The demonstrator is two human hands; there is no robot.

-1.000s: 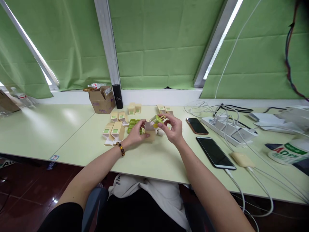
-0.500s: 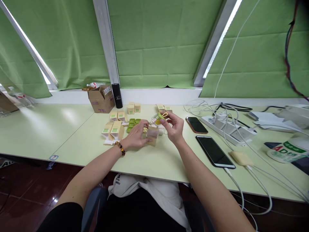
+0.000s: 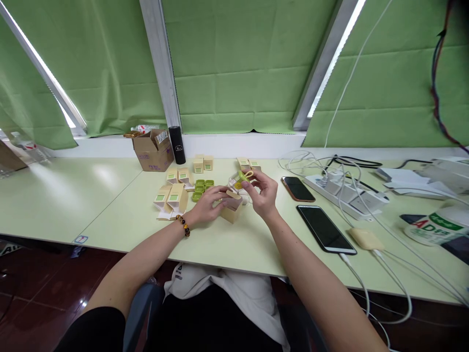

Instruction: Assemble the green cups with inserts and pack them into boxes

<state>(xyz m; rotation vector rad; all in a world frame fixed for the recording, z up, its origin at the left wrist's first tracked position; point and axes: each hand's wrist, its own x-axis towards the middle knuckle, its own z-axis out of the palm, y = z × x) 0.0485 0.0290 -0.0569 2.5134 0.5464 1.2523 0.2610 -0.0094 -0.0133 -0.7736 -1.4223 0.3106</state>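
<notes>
tan box (image 3: 233,211) under left hand (image 3: 207,205), tilted

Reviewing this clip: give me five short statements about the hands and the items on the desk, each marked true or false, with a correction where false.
1. The left hand holds a small tan box on the table. True.
2. The right hand holds a small clear case with a green and yellow item. True.
3. The left wrist is bare. False: it wears a beaded bracelet.
4. Two phones lie to the right of the hands. True.
5. The brown carton sits at the table's near edge. False: it stands at the far side, by the window.
</notes>
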